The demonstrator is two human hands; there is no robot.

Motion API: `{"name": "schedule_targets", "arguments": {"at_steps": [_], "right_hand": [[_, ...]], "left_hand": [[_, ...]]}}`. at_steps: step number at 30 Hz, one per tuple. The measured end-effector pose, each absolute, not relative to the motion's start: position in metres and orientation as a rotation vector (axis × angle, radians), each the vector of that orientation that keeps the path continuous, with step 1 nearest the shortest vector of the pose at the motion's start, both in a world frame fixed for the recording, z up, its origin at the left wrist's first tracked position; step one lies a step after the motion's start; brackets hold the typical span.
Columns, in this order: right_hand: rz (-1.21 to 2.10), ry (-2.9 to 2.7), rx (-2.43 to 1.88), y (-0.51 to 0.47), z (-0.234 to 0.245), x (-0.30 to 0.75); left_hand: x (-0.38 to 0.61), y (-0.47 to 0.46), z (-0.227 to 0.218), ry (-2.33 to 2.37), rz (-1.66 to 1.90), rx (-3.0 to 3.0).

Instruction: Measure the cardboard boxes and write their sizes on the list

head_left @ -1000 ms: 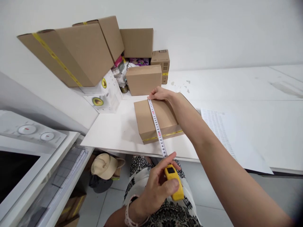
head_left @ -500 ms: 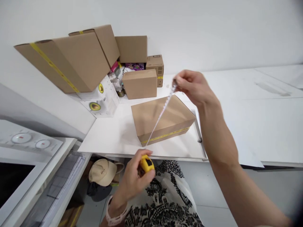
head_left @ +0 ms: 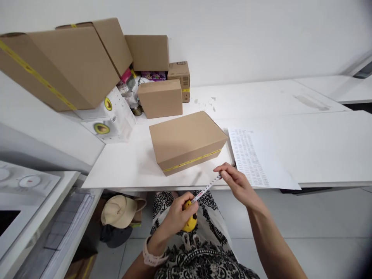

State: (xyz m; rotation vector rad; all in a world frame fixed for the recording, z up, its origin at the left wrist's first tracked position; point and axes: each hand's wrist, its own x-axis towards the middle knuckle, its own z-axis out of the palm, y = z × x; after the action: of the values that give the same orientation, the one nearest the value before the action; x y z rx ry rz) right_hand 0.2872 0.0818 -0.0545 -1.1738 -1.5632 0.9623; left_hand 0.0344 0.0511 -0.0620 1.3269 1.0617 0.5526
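Note:
My left hand [head_left: 182, 212] is wrapped round the yellow case of a tape measure [head_left: 190, 222], held above my lap in front of the table edge. A short length of white blade [head_left: 205, 190] runs up and to the right from the case. Its free end is pinched by the fingers of my right hand [head_left: 235, 181], just over the table's front edge. Beyond both hands a closed cardboard box [head_left: 187, 137] with yellow tape along its side lies on the white table [head_left: 122, 170]. Neither hand nor the blade touches the box.
A printed sheet [head_left: 251, 159] lies right of the box, partly over the table edge. Behind stand a smaller carton [head_left: 159, 99] and other boxes. Large cartons [head_left: 69, 66] are stacked on a white avocado-print box [head_left: 107, 126] at left. A cap [head_left: 119, 211] sits below the table.
My right hand has come down and towards me with the blade's end, and the drawn-out blade is much shorter. My left hand has shifted slightly right. The box no longer has the blade across it.

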Motion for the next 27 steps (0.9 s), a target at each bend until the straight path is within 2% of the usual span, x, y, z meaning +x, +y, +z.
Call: {"name": "schedule_targets", "arguments": {"at_steps": [3,6,10,12,17,23,27], "right_hand": [[0.933,-1.658,-1.063,0.084,-0.041,0.268],[0.865,-1.528,-1.016,0.087,-0.042,0.263],[0.631,-1.109,-1.291,0.111,-0.066,0.279],[0.667,-0.999,-1.427,0.129,-0.08,0.286],[0.865,-1.116,-1.388,0.144,-0.078,0.28],[0.476,-1.265,-1.305,0.114,-0.017,0.264],[0.344,-1.243,-1.332,0.123,-0.007,0.259]], "left_hand": [[0.047,0.043,-0.067,1.1,0.675,1.405],[0.036,0.037,-0.063,1.193,0.913,1.339],[0.004,0.052,-0.059,1.424,1.501,0.983],[-0.008,0.069,-0.06,1.475,1.64,0.857],[-0.02,0.1,-0.047,1.361,1.48,0.875],[-0.044,0.106,0.016,1.198,1.568,1.049],[-0.043,0.117,0.036,1.212,1.565,1.008]]}}
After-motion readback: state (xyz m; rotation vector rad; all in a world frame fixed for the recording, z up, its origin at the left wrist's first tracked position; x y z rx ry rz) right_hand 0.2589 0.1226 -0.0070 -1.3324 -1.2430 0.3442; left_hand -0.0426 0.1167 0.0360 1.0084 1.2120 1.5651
